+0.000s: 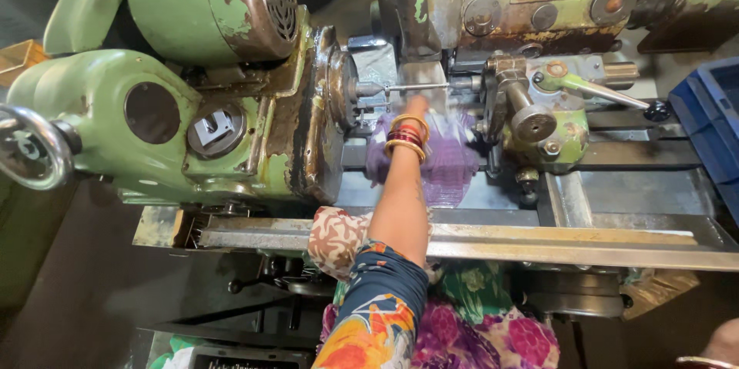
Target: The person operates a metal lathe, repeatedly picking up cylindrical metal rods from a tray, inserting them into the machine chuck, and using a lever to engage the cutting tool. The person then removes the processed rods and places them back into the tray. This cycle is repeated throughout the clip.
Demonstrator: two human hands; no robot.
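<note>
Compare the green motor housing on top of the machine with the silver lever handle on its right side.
The motor housing is bulky, rounded, green and chipped to rust; the lever handle is slim, bare silver and ends in a black knob. The housing has a vented end grille; the lever has none. Both belong to the same machine.

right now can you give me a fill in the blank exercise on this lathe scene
1. The raised hand reaches toward a thin metal ____ held between the machine's two ends.
2. The bangles on the wrist are gold and ____.
3. A ____ cloth lies on the machine bed under the wrist.
4. The old machine is painted ____.

Missing words: rod; red; purple; green
</note>
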